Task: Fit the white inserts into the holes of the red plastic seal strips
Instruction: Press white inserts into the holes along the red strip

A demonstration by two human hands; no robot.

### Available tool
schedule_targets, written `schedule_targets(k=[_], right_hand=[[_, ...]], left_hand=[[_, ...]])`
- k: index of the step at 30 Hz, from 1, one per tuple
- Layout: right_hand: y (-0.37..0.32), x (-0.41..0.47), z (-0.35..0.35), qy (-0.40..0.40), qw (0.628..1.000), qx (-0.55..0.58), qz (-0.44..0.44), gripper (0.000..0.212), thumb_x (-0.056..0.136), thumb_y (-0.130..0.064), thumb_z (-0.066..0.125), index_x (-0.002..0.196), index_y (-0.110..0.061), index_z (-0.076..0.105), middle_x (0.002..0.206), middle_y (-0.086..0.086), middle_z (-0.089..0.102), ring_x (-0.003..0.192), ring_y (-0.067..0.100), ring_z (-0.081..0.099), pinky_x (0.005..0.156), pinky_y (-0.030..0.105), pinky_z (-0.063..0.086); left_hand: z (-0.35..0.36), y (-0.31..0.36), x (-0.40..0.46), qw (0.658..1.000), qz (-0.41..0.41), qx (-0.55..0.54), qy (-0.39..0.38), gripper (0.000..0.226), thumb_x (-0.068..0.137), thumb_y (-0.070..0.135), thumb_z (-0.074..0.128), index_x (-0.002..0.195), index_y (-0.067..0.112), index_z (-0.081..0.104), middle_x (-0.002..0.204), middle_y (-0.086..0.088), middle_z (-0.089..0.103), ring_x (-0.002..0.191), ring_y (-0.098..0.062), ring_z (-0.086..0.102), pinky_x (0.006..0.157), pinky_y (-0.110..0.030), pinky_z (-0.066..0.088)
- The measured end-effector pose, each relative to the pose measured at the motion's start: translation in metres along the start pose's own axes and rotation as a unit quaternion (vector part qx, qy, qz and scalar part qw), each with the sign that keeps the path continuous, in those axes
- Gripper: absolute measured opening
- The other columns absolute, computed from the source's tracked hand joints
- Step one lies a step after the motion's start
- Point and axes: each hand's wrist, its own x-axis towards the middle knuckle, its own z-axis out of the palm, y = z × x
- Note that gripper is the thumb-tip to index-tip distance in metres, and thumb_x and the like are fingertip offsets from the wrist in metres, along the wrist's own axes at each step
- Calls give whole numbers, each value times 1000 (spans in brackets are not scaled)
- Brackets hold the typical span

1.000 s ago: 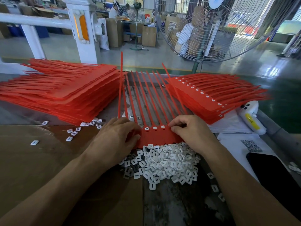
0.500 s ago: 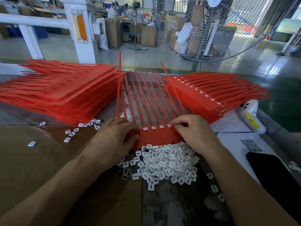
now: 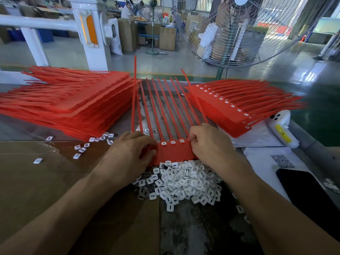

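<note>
Insertion is mid-row, I judge: my right hand (image 3: pixel 207 144) pinches the seal strip (image 3: pixel 173 151) at its next hole, left hand (image 3: pixel 128 153) curled on its edge, next needing another insert (image 3: pixel 184 183).

Both hands (image 3: pixel 128 153) (image 3: pixel 207 144) on red seal strip (image 3: pixel 173 151); three inserts (image 3: pixel 173 142) fitted; loose insert pile (image 3: pixel 184 183) just below.

Red seal strip sheet (image 3: pixel 173 150) flat, three white inserts (image 3: pixel 173 142) fitted; loose insert pile (image 3: pixel 185 183) just below.

Red stacks (image 3: pixel 73 107) flanking central gap.
</note>
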Motion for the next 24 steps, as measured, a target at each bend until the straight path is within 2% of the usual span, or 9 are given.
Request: schedule_targets(k=[3,6,8,10,12,15,24], right_hand=[[1,-2,2,-6,1000,14,0,18,98,-14,51,93,-18,67,97,1,58,86,23,63,72,37,50],[9,-9,4,-6,999,42,-11,18,99,-20,57,110,-20,71,111,-2,61,99,18,62,85,38,52],[14,-12,1,2,996,85,-19,18,98,-24,63,114,-23,73,112,-6,65,101,13,63,91,37,53],[14,-14,-6,-23,989,141,-36,12,96,-29,70,107,-28,76,103,-15,68,91,9,67,85,34,57],[10,-16,-11,-84,976,191,-60,6,94,-35,74,98,-33,77,93,-20,70,81,5,69,74,28,58],[3,-19,-8,-132,966,192,-115,8,89,-39,78,94,-33,78,88,-21,68,85,-5,64,69,12,45],[0,-20,-8,-138,960,208,-128,13,88,-45,78,91,-32,77,91,-17,66,86,-1,63,74,16,45]], left_hand=[[-1,0,-1,1000,-1,-3,-4,29,98,40,58,126,38,64,121,18,58,118,-8,47,102,-32,42],[-1,0,0,1000,3,-1,-5,30,98,41,57,126,38,64,122,18,58,117,-8,47,101,-32,42],[0,-1,0,1000,5,3,-2,29,98,41,58,126,37,64,121,17,59,116,-9,48,100,-33,43],[0,-1,0,1000,6,3,-1,30,97,40,58,126,36,65,121,16,60,115,-10,48,99,-32,42],[0,0,-1,1000,6,4,-1,31,97,40,58,127,36,64,121,15,60,116,-10,48,100,-33,43],[-1,0,0,1000,3,5,-6,31,97,41,57,128,36,64,122,15,59,117,-10,48,101,-34,43],[-3,2,-1,1000,-3,5,-11,32,98,39,58,128,34,65,124,14,59,120,-10,47,103,-34,42]])
